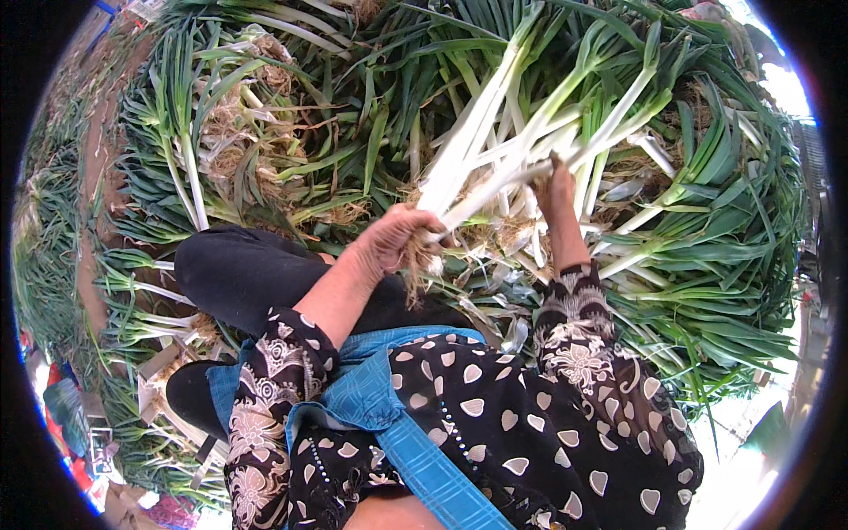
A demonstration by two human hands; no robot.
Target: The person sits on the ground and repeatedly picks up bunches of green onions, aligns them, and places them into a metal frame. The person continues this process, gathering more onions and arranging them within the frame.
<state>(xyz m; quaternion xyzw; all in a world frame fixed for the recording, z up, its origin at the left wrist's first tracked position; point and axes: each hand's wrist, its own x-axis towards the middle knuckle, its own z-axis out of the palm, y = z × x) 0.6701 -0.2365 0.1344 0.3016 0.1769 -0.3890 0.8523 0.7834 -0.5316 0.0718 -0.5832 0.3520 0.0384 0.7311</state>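
Observation:
My left hand (404, 242) is closed around the root ends of several leeks (464, 149). Their white stalks point up and away from me, and shaggy roots (416, 262) hang below the fist. Farther right, my right hand (555, 185) has its fingers closed at a pale leek stalk (606, 136) that slants up to the right. A dull strip runs from those fingers toward the left hand's leeks; whether it is a loose outer layer or part of a stalk, I cannot tell. Under both hands lie more white stalks and dry peelings (510, 232).
Leeks with green tops (715, 245) are heaped along the right. Trimmed roots and withered leaves (255, 132) form a pile at the upper left. My bent knee (238, 271) is close below it. A wooden frame (156, 384) stands at the lower left, beside a strip of bare soil (96, 218).

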